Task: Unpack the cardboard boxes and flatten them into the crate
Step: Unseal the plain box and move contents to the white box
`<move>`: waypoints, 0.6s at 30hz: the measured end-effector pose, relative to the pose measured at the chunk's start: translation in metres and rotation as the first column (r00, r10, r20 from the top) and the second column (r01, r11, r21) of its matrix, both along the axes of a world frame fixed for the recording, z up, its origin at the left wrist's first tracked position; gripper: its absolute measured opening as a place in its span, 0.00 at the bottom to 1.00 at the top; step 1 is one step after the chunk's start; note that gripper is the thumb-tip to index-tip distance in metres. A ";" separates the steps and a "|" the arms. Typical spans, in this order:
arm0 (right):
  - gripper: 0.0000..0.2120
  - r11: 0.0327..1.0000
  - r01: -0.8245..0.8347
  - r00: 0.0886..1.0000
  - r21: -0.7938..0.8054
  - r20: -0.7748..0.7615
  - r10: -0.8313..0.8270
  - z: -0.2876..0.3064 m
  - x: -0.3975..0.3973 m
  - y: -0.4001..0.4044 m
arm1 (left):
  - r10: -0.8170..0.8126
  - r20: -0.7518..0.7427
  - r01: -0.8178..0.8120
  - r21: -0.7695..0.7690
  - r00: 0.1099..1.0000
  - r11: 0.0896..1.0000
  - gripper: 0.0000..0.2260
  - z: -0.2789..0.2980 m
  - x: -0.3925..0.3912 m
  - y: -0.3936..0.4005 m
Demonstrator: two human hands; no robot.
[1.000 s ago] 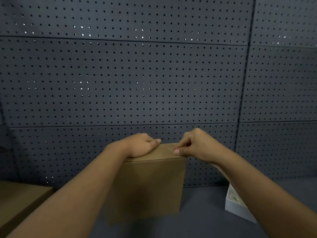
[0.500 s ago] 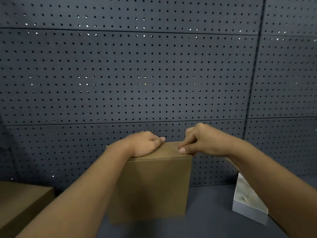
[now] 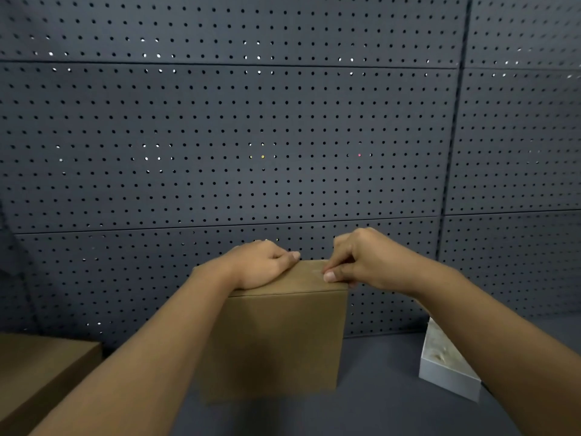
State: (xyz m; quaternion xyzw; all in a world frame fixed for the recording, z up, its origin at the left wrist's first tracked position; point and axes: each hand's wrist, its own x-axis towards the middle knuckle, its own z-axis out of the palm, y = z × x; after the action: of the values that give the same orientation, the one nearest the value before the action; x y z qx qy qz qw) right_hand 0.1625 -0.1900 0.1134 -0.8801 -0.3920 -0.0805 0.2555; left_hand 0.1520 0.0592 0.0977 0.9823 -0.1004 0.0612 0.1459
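Observation:
A closed brown cardboard box (image 3: 276, 341) stands upright on the dark grey table, straight ahead of me. My left hand (image 3: 261, 265) lies palm down on the left half of its top, fingers reaching over the far edge. My right hand (image 3: 358, 262) sits at the top's right end, thumb and fingertips pinched together at the box's top surface near the right edge; what they pinch is too small to tell.
A second cardboard box (image 3: 41, 372) lies low at the left edge. A small white tray-like box (image 3: 446, 366) sits at the right, partly behind my right forearm. A dark pegboard wall (image 3: 283, 136) rises directly behind the table (image 3: 377, 410).
The view has shifted slightly; both hands stay on the box top. My right hand's pinch has edged a little along the top's right end.

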 end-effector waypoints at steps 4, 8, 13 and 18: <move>0.04 0.999 0.016 0.998 -0.048 0.069 -0.013 -0.002 -0.004 0.001 | 0.031 0.030 -0.032 0.051 0.999 0.998 0.24 0.001 -0.003 -0.003; 0.06 0.992 0.073 0.980 -0.100 0.193 -0.053 -0.006 -0.003 0.006 | 0.064 0.111 -0.080 0.142 0.992 0.987 0.22 0.003 -0.007 -0.007; 0.07 0.992 0.068 0.985 -0.109 0.168 -0.049 -0.001 -0.001 0.008 | 0.199 0.263 -0.271 0.275 0.944 0.922 0.25 0.004 -0.016 -0.025; 0.05 0.999 0.015 1.000 -0.052 -0.021 -0.016 0.006 0.001 0.002 | 0.287 0.109 -0.295 0.060 0.952 0.954 0.23 -0.006 -0.019 -0.028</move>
State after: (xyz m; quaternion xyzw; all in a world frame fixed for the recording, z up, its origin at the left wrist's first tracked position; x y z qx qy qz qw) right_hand 0.1637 -0.1882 0.1198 -0.8903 -0.3843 -0.0630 0.2359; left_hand 0.1327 0.0314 0.0920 0.9869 0.0362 0.1269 0.0930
